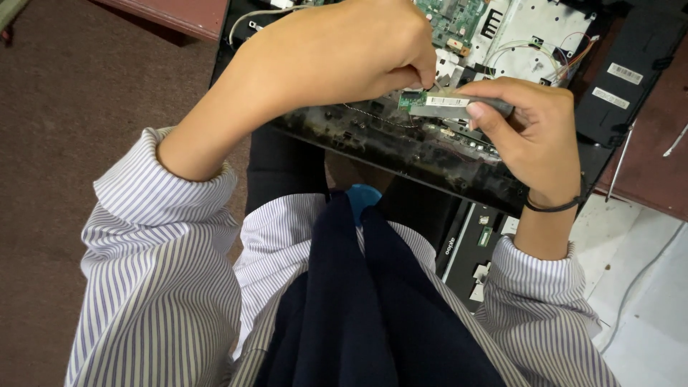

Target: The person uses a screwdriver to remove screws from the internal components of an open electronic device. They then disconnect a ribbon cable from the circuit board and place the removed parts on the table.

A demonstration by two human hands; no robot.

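Note:
An opened laptop chassis (401,150) lies across my lap, its green circuit board (451,18) and thin wires exposed. My right hand (534,136) holds a small flat module card (441,106), grey with a green end, just above the chassis edge. My left hand (358,54) is curled over the board, its fingertips pinching at the card's green end. Whether the card is still seated in its slot is hidden by the fingers. A black band circles my right wrist.
A black panel with barcode stickers (620,82) lies at the right on a reddish table (656,172). A thin metal tool (620,161) rests there too. A second black part (473,251) sits under my right forearm. A blue disc (364,195) peeks out at my lap.

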